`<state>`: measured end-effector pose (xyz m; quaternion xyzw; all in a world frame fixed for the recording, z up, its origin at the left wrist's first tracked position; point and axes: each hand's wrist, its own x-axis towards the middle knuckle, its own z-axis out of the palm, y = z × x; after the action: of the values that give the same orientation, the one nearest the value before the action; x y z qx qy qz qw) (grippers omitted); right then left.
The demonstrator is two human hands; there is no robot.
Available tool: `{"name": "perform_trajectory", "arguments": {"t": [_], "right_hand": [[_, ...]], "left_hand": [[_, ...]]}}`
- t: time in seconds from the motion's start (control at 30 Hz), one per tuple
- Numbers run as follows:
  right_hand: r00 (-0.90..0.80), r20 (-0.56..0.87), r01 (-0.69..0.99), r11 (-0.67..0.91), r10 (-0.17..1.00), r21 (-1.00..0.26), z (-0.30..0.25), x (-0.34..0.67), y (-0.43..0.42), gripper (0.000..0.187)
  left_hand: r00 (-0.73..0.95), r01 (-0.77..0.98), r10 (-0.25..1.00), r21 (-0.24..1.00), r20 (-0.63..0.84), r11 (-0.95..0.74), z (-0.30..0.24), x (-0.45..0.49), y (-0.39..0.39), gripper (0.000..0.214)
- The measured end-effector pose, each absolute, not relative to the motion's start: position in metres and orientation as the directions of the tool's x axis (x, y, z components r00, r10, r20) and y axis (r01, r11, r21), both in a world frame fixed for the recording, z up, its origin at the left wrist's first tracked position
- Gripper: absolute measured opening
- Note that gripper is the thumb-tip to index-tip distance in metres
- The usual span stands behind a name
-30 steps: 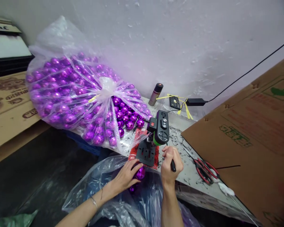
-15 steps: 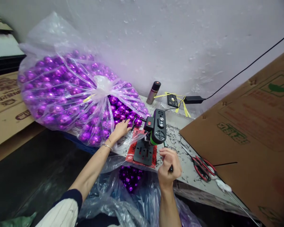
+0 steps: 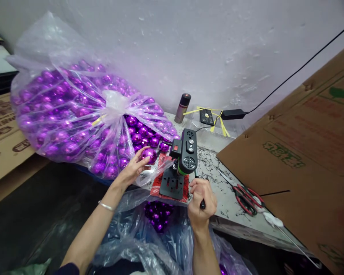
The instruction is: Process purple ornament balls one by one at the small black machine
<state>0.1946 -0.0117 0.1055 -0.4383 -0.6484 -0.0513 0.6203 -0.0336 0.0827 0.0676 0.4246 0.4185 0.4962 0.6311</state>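
Note:
My left hand pinches a shiny purple faceted ball between thumb and fingers, just left of a small black hand press. My right hand is wrapped round the press's lever handle, whose black end sticks out below the fist. The press stands on a black slotted base plate over a red mat. Behind my left hand, loose purple balls show in the opening of a large clear plastic bag full of them. One ball sits against the press's left side.
More purple balls lie in a clear bag below the table's front edge. Red-handled scissors and black scraps lie on the table at right, by a big cardboard box. A spray can and black adapter are near the wall.
My left hand has taken a purple ball from the bag's opening and drawn it back toward me. My right hand stays on the lever handle. The view has shifted slightly.

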Motion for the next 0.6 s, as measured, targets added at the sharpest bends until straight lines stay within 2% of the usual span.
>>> {"name": "perform_trajectory", "arguments": {"t": [0.13, 0.37, 0.47, 0.6], "right_hand": [[0.164, 0.845, 0.63, 0.605, 0.509, -0.487, 0.103, 0.194, -0.012, 0.029], [0.161, 0.847, 0.63, 0.607, 0.506, -0.483, 0.1, 0.195, -0.014, 0.027], [0.154, 0.853, 0.637, 0.61, 0.499, -0.472, 0.098, 0.196, -0.013, 0.027], [0.157, 0.851, 0.652, 0.595, 0.5, -0.47, 0.095, 0.197, -0.013, 0.026]], "left_hand": [[0.17, -0.441, 0.961, 0.855, -0.217, 0.271, 0.058, -0.019, 0.051, 0.055], [0.239, -0.459, 0.915, 0.792, -0.326, 0.403, 0.036, 0.011, 0.035, 0.042], [0.205, -0.34, 0.937, 0.878, -0.282, 0.338, 0.029, 0.019, 0.032, 0.054], [0.145, -0.01, 0.989, 0.999, -0.029, 0.031, 0.017, 0.026, 0.032, 0.073]]}}
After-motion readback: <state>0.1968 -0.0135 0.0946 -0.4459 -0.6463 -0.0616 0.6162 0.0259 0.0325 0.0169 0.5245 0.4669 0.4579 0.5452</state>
